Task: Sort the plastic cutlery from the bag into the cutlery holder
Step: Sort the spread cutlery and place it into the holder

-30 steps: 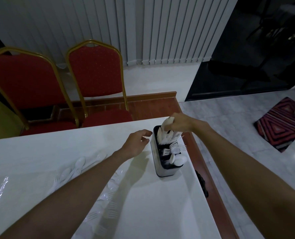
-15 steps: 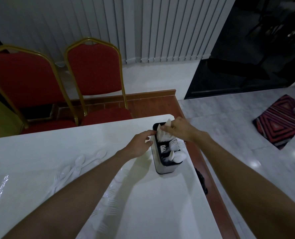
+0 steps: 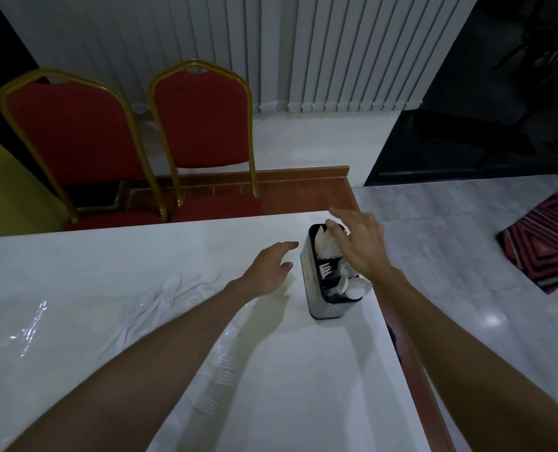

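Observation:
The cutlery holder (image 3: 315, 290), a tall grey box with a dark inside, stands near the right edge of the white table (image 3: 287, 370). White knives fill its far compartment, forks (image 3: 325, 270) the middle one, spoons (image 3: 356, 287) the near one. My right hand (image 3: 359, 246) hovers over the holder with spread, relaxed fingers and holds nothing. Just left of the holder my left hand (image 3: 267, 272) hangs open above the table, not touching the holder. Loose white plastic cutlery (image 3: 170, 295) lies on the table to the left, partly under my left forearm. A clear plastic bag (image 3: 29, 327) glints at far left.
Two red chairs with gold frames (image 3: 199, 125) stand behind the table's far edge. A wooden ledge (image 3: 303, 187) runs along the far and right sides. To the right lies tiled floor with a red patterned rug (image 3: 545, 236).
My right hand let go of the knives in the far compartment and lifted with its fingers spread. My left hand drew back from the holder's side.

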{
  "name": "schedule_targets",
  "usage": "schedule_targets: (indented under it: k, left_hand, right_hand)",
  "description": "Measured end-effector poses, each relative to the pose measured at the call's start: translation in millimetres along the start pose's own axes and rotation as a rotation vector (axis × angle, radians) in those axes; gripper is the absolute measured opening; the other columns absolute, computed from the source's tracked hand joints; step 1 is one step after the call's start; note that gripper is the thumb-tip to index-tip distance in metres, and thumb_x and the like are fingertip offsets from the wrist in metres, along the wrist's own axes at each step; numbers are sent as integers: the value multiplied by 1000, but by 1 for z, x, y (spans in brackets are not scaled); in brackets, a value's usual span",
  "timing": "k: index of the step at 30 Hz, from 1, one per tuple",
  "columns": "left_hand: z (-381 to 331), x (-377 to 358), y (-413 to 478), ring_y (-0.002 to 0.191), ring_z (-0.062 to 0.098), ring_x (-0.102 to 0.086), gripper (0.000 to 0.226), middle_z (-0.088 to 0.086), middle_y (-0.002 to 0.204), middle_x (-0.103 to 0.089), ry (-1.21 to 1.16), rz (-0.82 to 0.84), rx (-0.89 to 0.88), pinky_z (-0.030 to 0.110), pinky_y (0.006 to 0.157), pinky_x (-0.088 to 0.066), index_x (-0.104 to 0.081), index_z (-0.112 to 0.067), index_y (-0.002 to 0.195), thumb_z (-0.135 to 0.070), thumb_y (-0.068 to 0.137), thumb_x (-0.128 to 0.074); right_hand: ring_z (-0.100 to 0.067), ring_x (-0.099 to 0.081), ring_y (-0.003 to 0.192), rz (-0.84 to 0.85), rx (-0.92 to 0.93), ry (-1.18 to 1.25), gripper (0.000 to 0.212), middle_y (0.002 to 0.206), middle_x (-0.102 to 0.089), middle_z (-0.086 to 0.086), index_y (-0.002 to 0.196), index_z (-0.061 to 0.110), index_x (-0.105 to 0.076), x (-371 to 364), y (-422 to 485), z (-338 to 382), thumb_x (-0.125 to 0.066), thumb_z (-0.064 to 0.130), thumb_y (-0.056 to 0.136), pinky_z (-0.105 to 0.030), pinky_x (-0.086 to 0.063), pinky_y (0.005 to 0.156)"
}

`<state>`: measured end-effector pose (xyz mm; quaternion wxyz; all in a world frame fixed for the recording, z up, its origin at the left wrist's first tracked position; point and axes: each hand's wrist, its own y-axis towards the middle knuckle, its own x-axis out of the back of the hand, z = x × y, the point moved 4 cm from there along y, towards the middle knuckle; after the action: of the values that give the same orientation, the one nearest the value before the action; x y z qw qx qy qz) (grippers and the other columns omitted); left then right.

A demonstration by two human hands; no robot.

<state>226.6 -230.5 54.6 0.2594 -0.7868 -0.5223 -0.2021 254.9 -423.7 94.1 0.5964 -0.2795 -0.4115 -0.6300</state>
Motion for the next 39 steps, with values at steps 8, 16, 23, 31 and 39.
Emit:
schedule_targets:
  k: [8,16,23,31,39]
  left_hand:
    - [60,52,-57,114,18,-58,31,4,124,-62,-49,-312,62,29,103,-42,-65,-12,117,0,92,-51]
    - [163,66,-150,101,19,-64,23,7,108,-70,-6,-297,223,19,89,-44,-69,-6,107,-1,88,-58]
    - [214,52,-183,88,24,-65,23,10,93,-70,115,-72,240,33,82,-52,-72,-7,93,-19,79,-58]
    - [227,43,-189,92,23,-48,20,4,90,-59,301,32,67,36,81,-44,-65,-14,97,-22,80,-59]
    - [252,54,-202,92,18,-50,16,0,95,-57,282,138,23,27,79,-41,-64,-17,101,-18,85,-60]
  right_hand:
    - [-16,-60,93,-162,286,250,27,105,-67,-6,112,7,-66,-15,-29,98,-54,0,90,-26,-49,83]
    - [-19,-65,88,218,91,231,25,97,-71,-4,102,12,-71,-135,-95,126,-57,0,85,-36,-54,82]
    - [-19,-60,93,279,-138,145,17,97,-70,0,99,16,-71,-197,-142,125,-62,10,87,-25,-47,79]
    - [-29,-54,101,274,-165,-14,25,111,-64,-8,111,14,-66,-221,-139,140,-65,22,88,-42,-47,87]
    - [-30,-56,96,292,-36,-130,19,103,-68,-5,102,15,-70,-229,-133,149,-65,12,84,-38,-46,80]
